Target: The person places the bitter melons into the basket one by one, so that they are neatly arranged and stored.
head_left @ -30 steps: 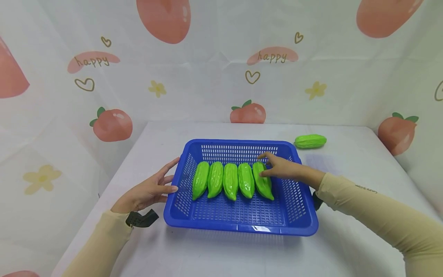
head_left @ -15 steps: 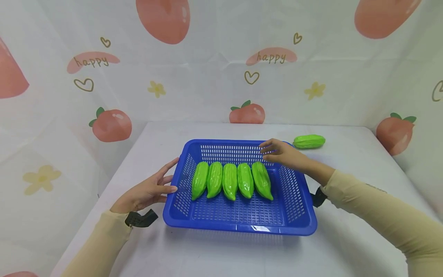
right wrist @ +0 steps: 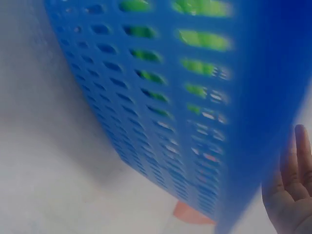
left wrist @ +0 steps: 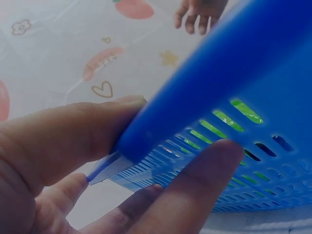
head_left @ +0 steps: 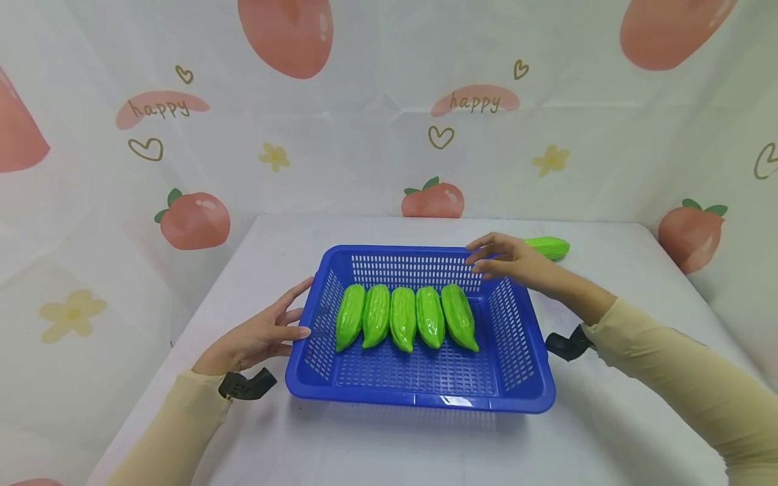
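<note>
Several glossy green bitter melons [head_left: 404, 320] lie side by side in a row inside a blue plastic basket [head_left: 419, 401]. At the basket's left side is my left hand [head_left: 258, 334], its thumb on the rim and its fingers against the outer wall; the left wrist view shows the rim between thumb and fingers. My right hand [head_left: 507, 258] is over the basket's far right corner, fingers loosely spread with nothing in them. Behind it, on the table, another bitter melon [head_left: 550, 248] is partly hidden by the hand.
The basket stands on a white-covered table [head_left: 614, 283]. A white backdrop cloth [head_left: 340, 169] with printed peaches, hearts and flowers rises behind and on both sides. Perforated walls let green show through in both wrist views.
My right hand has lifted away from the rightmost bitter melon in the basket and moved back and right, overlapping the melon on the table. My left hand stays at the rim.
</note>
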The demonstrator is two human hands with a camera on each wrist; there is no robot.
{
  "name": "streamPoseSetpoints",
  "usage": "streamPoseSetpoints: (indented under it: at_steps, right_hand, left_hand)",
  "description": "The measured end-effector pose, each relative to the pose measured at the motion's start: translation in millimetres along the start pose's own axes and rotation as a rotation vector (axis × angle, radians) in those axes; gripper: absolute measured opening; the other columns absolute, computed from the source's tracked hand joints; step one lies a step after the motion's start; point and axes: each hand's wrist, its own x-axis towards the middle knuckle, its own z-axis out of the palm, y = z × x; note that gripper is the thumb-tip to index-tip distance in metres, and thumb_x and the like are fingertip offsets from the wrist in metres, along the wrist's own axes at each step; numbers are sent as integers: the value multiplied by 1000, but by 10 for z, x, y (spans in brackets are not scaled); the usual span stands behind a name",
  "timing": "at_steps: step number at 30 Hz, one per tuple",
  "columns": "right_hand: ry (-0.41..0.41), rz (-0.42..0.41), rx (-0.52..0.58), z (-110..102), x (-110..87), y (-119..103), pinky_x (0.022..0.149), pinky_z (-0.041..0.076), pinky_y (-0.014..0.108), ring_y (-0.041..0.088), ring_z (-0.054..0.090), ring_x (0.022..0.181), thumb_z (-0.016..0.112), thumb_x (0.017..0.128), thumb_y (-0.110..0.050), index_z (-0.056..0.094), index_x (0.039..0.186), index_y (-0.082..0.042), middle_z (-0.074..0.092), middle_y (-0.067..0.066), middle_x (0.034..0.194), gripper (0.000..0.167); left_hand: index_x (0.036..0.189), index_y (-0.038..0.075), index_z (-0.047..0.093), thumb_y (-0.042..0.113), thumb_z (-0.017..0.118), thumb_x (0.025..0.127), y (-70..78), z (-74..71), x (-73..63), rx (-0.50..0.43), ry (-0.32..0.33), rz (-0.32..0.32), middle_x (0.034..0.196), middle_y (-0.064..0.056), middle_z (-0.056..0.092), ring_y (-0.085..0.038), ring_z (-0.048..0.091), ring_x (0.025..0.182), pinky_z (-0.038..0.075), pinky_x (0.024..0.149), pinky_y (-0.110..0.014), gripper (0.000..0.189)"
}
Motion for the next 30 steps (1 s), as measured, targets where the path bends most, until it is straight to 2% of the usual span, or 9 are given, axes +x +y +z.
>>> streamPoseSetpoints:
  at_steps: [5, 11, 15, 23, 30]
  right_hand:
    - [42, -65, 29, -142, -48, -52, 84, 57, 27, 17, 67, 101, 50, 98, -6, 47, 131, 4, 58, 27, 121, 34]
    - [110, -35, 11, -331, -111, -89, 86, 56, 27, 14, 67, 102, 54, 99, -16, 52, 130, -8, 64, -4, 113, 32]
    - [176, -8, 12, -444, -115, -62, 83, 56, 22, 8, 67, 99, 56, 99, -17, 52, 131, -8, 65, -9, 110, 34]
    - [279, 33, 44, -690, -74, 154, 81, 54, 16, 3, 66, 97, 54, 99, -19, 51, 131, -8, 64, -15, 107, 34]
    - [293, 53, 215, -909, -45, 427, 75, 55, 14, 0, 67, 87, 54, 99, -11, 57, 114, -22, 67, -18, 96, 20]
  left_hand:
    - [153, 43, 2, 13, 65, 92, 0, 1, -7, -5, -7, 4, 157, -20, 25, -33, 63, 112, 54, 91, -48, 93]
    - [153, 44, 3, 15, 67, 91, 5, 14, 3, 5, 17, -10, 158, -18, 26, -33, 63, 113, 53, 92, -49, 94]
    - [153, 45, 3, 15, 67, 91, 6, 14, 2, 8, 23, -11, 158, -18, 26, -33, 63, 113, 53, 92, -49, 94]
    - [153, 45, 3, 15, 66, 92, 4, 10, 4, 4, 13, -6, 158, -18, 25, -33, 63, 113, 53, 92, -49, 93]
    - [153, 44, 3, 13, 66, 91, 5, 13, -1, -11, 7, -3, 158, -18, 25, -33, 63, 112, 54, 91, -49, 94]
